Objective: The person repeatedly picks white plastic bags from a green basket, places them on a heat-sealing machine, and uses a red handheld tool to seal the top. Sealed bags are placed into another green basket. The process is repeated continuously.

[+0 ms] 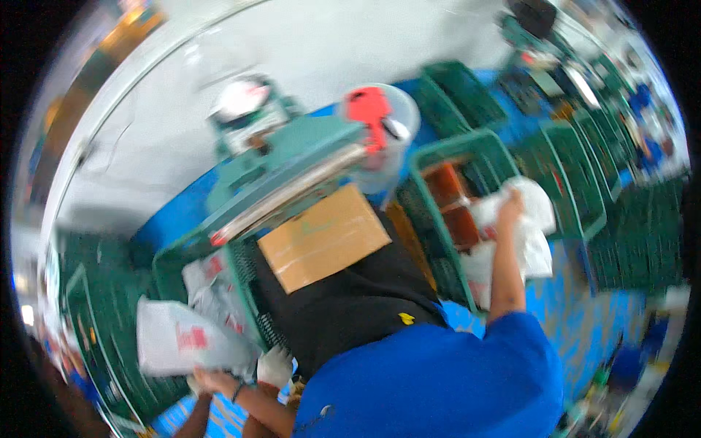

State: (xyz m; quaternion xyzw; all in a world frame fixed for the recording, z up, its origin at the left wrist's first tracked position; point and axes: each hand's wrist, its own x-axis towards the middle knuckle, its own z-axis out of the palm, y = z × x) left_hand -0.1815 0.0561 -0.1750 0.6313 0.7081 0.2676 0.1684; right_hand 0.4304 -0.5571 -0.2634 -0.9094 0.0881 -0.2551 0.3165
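My right hand (511, 208) is closed on the top of a white plastic bag (535, 244) at the right-hand rim of a green crate (416, 164). Reddish-brown blocks (458, 208) lie inside that crate. My left hand (212, 381) reaches out to the lower left, at the bottom edge of another white bag with red print (191, 337). Motion blur hides whether its fingers grip the bag. Two gloved hands of another person are close by: one glove (275, 366) beside my left forearm, the other partly behind my left hand.
Cardboard (325, 237) lies over my lap. In front stands a green bench machine (292, 164), with a red tool (370, 113) on a pale bin (398, 139) beside it. Green crates (117, 328) line the left, more the right. The floor (562, 328) is worn blue.
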